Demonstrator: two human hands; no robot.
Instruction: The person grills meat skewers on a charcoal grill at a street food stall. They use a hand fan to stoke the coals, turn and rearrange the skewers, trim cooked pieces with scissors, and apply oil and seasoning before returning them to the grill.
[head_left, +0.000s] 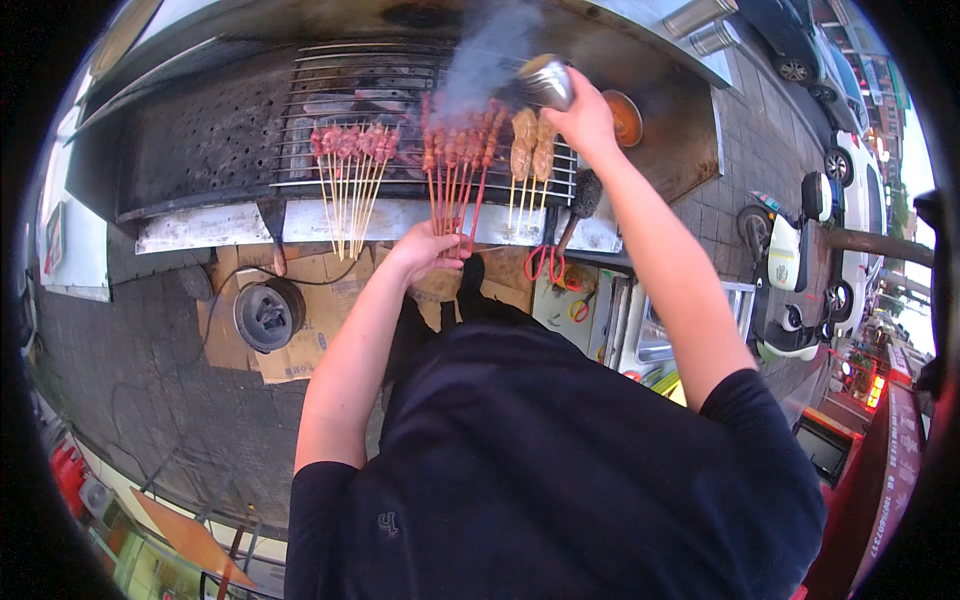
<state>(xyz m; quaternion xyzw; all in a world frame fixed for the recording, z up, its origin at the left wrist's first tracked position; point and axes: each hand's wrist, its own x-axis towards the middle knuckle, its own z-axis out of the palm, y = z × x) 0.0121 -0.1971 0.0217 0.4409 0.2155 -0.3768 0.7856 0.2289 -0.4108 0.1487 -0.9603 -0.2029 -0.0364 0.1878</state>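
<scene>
At the front of the charcoal grill, my left hand grips the lower ends of several reddish sticks. Their meat skewers rest over the grill grate, partly veiled by smoke. My right hand holds a metal shaker tilted above the grate, its top towards the smoking skewers. Left of these lies a group of meat skewers on pale sticks. Between the smoking skewers and my right wrist are several thicker, lighter meat skewers. A bowl of orange-red sauce or seasoning sits right of my right hand.
Red-handled scissors and a dark-headed brush hang at the grill's front edge. A metal bucket with charcoal stands on the ground by flattened cardboard. Two metal canisters stand on the far right ledge. A scooter is parked beyond.
</scene>
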